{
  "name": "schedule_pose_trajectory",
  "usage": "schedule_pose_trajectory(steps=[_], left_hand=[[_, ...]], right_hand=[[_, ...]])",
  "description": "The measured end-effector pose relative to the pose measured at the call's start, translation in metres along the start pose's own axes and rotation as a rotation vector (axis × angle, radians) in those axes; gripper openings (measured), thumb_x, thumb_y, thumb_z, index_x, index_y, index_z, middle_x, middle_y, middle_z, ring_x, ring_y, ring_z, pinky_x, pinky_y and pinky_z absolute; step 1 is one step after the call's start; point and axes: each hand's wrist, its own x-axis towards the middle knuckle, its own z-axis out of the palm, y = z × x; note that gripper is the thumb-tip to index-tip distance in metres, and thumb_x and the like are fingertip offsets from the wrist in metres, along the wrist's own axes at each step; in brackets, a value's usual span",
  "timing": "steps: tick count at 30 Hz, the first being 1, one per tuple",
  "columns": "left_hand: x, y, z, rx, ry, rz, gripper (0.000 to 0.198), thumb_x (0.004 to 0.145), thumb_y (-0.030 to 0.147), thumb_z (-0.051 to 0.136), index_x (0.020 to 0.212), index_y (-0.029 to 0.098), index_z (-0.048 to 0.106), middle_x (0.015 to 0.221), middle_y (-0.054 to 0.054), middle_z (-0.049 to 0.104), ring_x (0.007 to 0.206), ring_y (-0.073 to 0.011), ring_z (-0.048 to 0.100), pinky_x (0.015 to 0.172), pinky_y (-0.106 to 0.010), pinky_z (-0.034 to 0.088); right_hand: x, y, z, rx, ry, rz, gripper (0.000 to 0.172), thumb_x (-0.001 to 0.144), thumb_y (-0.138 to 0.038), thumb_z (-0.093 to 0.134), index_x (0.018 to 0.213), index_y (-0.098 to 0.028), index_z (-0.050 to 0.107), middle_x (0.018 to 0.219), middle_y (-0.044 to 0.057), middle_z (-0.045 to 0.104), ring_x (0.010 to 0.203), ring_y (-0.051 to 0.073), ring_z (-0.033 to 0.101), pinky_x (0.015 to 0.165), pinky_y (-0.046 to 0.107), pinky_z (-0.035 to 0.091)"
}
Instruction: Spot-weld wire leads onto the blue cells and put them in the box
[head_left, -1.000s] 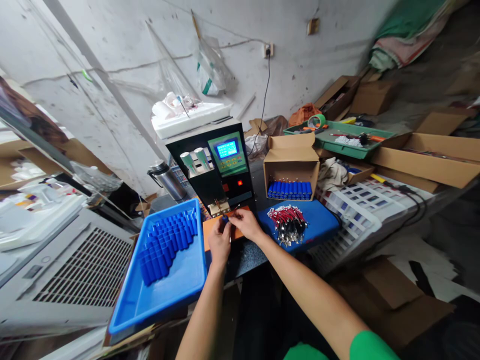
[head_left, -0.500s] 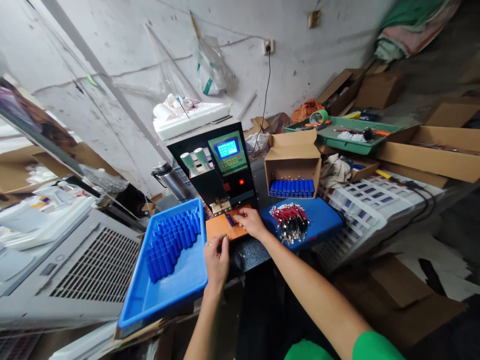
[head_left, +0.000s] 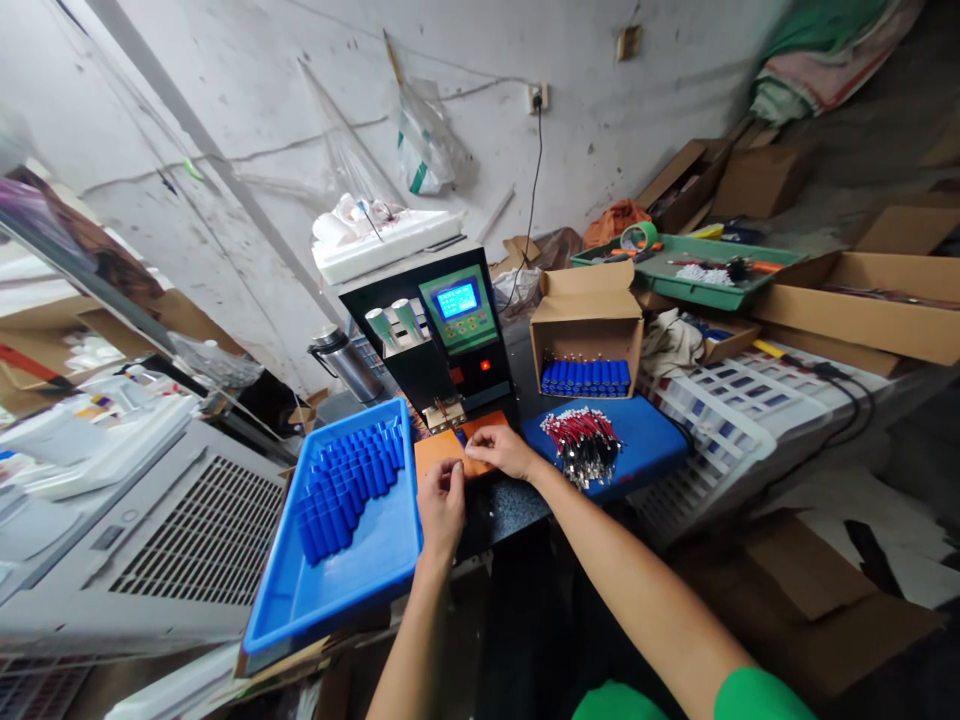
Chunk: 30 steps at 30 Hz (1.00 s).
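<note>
My left hand point(head_left: 442, 497) is closed in a pinch at the front of the orange plate point(head_left: 480, 460); what it pinches is too small to name. My right hand point(head_left: 501, 450) is closed over the plate, fingertips near the left ones, its hold too small to make out. A dark blue cell point(head_left: 461, 437) lies on the plate, partly hidden, below the metal tips of the black machine point(head_left: 480, 372). Rows of blue cells point(head_left: 349, 485) stand in the blue tray point(head_left: 375, 572) at left. Red and black wires point(head_left: 585, 445) lie on a blue surface point(head_left: 649, 435) at right.
An open cardboard box point(head_left: 586, 310) with more blue cells stands behind the wires. A metal flask point(head_left: 349, 365) is left of the machine. Farther right are a green tray point(head_left: 690, 290), a white plastic crate point(head_left: 701, 430) and cardboard boxes point(head_left: 885, 270).
My hands have come closer together over the front of the orange plate. My right hand has moved slightly down and now covers more of the dark blue cell. The view has shifted slightly.
</note>
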Motion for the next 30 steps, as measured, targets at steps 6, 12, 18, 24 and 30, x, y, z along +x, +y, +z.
schedule_pose_trajectory(steps=[6,12,18,24,30], left_hand=[[0.004,0.004,0.007,-0.019,-0.016,0.042,0.027,0.088,0.042,0.056,0.09,0.018,0.065,0.083,-0.005,0.068,0.075,-0.0168,0.064,0.069,-0.028,0.052],[0.009,-0.009,0.005,0.206,-0.066,0.273,0.032,0.084,0.026,0.058,0.114,0.022,0.067,0.127,-0.012,0.06,0.121,-0.026,0.056,0.104,-0.043,0.045],[0.023,-0.015,0.012,0.241,-0.227,0.262,0.048,0.082,0.023,0.059,0.13,0.021,0.06,0.105,-0.011,0.066,0.095,-0.0231,0.064,0.091,-0.041,0.05],[0.016,-0.012,0.015,0.055,-0.169,0.136,0.043,0.085,0.033,0.059,0.126,0.019,0.06,0.099,-0.007,0.069,0.088,-0.0184,0.065,0.085,-0.033,0.051],[0.032,-0.006,0.012,-0.018,-0.099,-0.014,0.033,0.081,0.048,0.064,0.088,0.016,0.069,0.066,-0.001,0.061,0.061,-0.014,0.056,0.06,-0.025,0.045]], right_hand=[[0.0,0.001,0.001,-0.03,0.001,-0.005,0.027,0.07,-0.043,0.071,0.068,-0.016,0.065,0.06,-0.002,0.059,0.055,0.011,0.049,0.053,0.023,0.036],[0.0,-0.003,-0.004,0.149,0.09,0.121,0.029,0.07,-0.045,0.068,0.065,-0.019,0.058,0.05,-0.006,0.05,0.043,0.008,0.038,0.044,0.021,0.027],[0.003,-0.002,-0.003,0.269,0.193,0.134,0.032,0.069,-0.045,0.07,0.062,-0.019,0.053,0.05,-0.005,0.05,0.042,0.006,0.038,0.041,0.02,0.025],[0.005,-0.002,-0.002,0.339,0.265,0.149,0.035,0.067,-0.047,0.073,0.065,-0.018,0.054,0.053,-0.006,0.05,0.044,0.006,0.04,0.04,0.019,0.026],[0.008,0.0,0.0,0.371,0.283,0.144,0.038,0.066,-0.048,0.076,0.063,-0.018,0.051,0.054,-0.006,0.049,0.044,0.005,0.039,0.04,0.018,0.025]])
